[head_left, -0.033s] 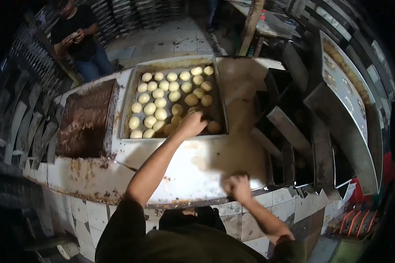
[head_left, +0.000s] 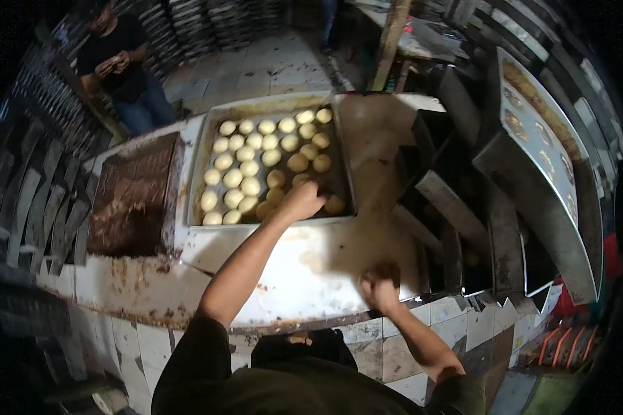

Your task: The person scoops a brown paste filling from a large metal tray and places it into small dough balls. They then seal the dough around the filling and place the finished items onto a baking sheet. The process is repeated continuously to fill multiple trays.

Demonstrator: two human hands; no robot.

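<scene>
A metal baking tray (head_left: 201, 173) lies in front of me with several pale round dough balls (head_left: 247, 168) in loose rows. My left hand (head_left: 304, 202) reaches into its near right part, fingers curled down among the dough balls. Whatever is between those fingers is hidden. On the white table (head_left: 284, 263), nearer my body and to the right, my right hand (head_left: 382, 292) is closed, with a dark brown patch at its fingers that I cannot make out. One dough ball (head_left: 335, 204) sits just right of my left hand.
A tray of dark brown filling (head_left: 131, 197) stands to the left. Stacked metal trays (head_left: 457, 207) lean at the table's right, one large tray (head_left: 543, 152) tilted on top. A person (head_left: 121, 66) stands beyond the table at far left. A wooden post (head_left: 393, 45) rises behind.
The view has shifted slightly, so the tray sits a little lower and to the left. My right hand is a little farther right, while my left hand stays in the tray.
</scene>
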